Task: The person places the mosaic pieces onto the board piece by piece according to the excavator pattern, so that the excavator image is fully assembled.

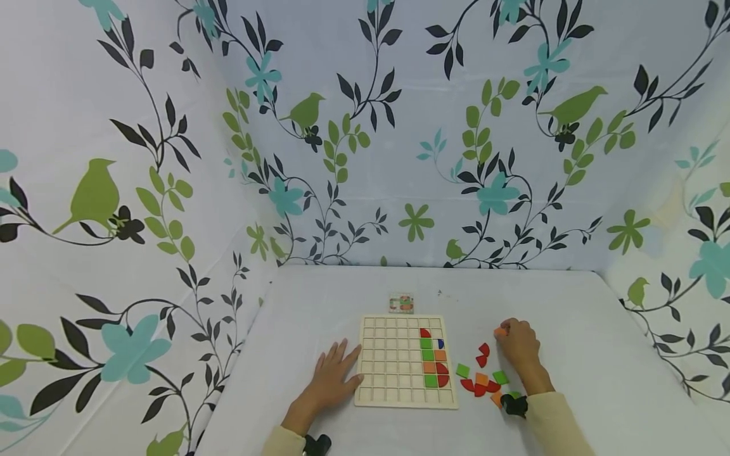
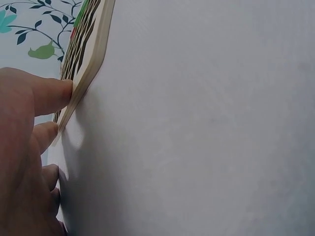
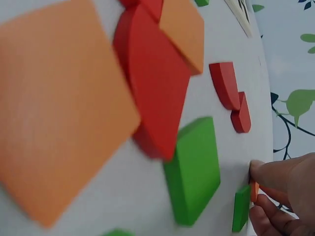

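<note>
A wooden grid board (image 1: 389, 398) lies on the white table, with red, green, orange and blue pieces in cells toward its right side. My left hand (image 1: 331, 382) has its fingers spread at the board's left edge; thumb and a finger touch that edge in the left wrist view. Right of the board, my right hand (image 1: 520, 348) pinches an orange block (image 1: 500, 332) between thumb and fingers. The right wrist view shows this orange block (image 3: 254, 191) mostly hidden by the fingers, beside a green block (image 3: 241, 209).
Between the board and my right forearm lie loose pieces: red curved ones (image 1: 483, 349), green squares (image 1: 462, 370) and orange squares (image 1: 481, 379). A small printed card (image 1: 402, 303) lies behind the board. Patterned cloth (image 1: 365, 190) hangs behind the table.
</note>
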Motion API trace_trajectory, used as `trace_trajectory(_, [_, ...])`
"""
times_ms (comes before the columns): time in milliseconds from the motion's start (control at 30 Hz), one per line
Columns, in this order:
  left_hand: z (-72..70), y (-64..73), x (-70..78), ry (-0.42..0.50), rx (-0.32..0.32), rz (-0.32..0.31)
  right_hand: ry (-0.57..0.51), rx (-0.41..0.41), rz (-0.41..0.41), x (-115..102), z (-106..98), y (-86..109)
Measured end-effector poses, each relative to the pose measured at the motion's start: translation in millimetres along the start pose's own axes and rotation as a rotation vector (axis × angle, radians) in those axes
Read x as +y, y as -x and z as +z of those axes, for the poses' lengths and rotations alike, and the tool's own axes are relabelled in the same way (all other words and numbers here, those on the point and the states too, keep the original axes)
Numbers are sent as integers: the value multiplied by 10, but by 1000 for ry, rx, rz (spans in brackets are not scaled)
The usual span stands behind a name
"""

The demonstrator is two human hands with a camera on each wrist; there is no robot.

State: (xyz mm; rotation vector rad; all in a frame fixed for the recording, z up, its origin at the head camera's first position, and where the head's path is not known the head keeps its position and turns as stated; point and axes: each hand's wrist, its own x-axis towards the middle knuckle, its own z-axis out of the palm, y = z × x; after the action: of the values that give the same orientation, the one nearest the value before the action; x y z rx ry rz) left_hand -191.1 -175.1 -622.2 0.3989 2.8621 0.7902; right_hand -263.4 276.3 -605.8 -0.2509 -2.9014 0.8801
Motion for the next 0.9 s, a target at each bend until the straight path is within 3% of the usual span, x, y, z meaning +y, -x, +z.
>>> trace_trajectory(267, [-10,1,18,-5,-6,-2,-16,-106,18,-96,100,-63])
trace_trajectory(533, [-35,20,58,17,-5,-6,-26,-193,-24,-181,211,-186])
trace_trajectory(767, [-53,14,67,5,-10,-1,36,-197,-89,-345,330,-200])
trace_trajectory(900, [-52,17,55,-8,-8,-2,42,-184,-137,-553,381,-173])
